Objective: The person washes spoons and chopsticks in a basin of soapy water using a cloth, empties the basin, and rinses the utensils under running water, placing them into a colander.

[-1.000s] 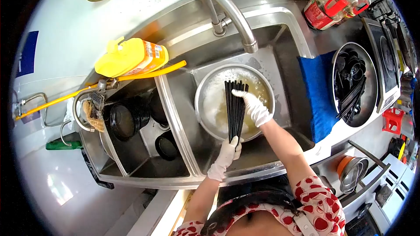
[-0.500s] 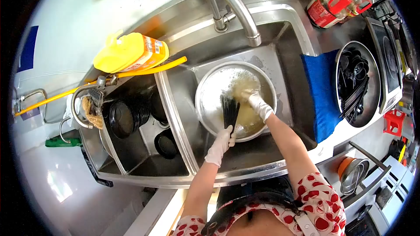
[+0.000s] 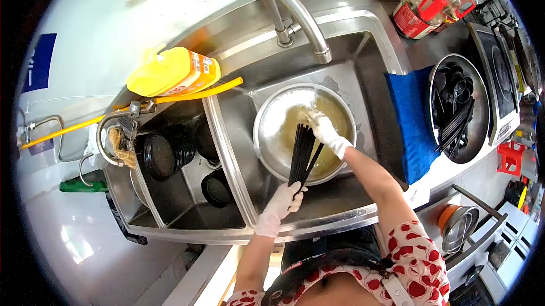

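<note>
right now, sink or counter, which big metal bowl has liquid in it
The sink bowl, in front of the faucet: cloudy liquid shows inside, whereas the counter bowl beside the blue cloth holds black utensils.

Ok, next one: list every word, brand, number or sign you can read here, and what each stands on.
No text reads with certainty.
Yellow jug label: printing and a barcode, too small to read.
Red bottle label: printing too blurred to read.
Blue wall sign: white marks at its edge, illegible.
Dark cloth at the person's waist: pale lettering, too blurred to read.
</note>
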`<state>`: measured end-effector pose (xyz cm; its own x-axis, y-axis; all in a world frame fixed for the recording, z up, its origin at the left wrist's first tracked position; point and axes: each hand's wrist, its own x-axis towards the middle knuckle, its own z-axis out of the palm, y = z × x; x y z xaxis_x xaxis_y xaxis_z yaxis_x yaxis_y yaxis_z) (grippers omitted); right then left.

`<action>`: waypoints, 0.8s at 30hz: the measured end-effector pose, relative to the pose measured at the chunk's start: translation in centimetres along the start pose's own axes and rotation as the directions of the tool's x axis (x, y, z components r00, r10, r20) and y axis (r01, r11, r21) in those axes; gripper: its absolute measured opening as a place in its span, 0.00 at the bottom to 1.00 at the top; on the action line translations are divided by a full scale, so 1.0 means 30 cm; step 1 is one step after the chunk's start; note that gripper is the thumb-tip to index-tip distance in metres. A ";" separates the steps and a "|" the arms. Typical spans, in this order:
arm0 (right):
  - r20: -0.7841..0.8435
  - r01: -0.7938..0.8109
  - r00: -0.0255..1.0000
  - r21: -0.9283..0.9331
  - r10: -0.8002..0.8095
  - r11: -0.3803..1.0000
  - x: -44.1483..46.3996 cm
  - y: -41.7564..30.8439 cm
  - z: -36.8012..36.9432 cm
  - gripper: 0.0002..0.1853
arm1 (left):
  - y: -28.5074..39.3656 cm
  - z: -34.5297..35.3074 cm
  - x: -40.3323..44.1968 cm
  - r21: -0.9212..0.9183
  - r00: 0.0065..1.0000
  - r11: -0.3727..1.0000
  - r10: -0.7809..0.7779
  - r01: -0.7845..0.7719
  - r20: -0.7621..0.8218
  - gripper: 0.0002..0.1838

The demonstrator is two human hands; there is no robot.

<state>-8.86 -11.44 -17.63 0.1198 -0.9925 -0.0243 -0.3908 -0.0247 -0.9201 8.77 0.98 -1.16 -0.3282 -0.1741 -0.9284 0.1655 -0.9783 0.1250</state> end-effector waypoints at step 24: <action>0.427 0.279 0.904 -0.576 -0.008 0.769 -0.108 0.058 0.011 0.25 | 0.186 0.016 0.537 0.098 0.635 0.653 0.755 -0.751 -0.165 0.05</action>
<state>-9.61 -8.22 -19.27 0.5010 -0.8463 -0.1810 -0.7924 -0.3646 -0.4890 3.95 -7.35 -15.25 0.0698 -0.8305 -0.5526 0.2630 -0.5190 0.8133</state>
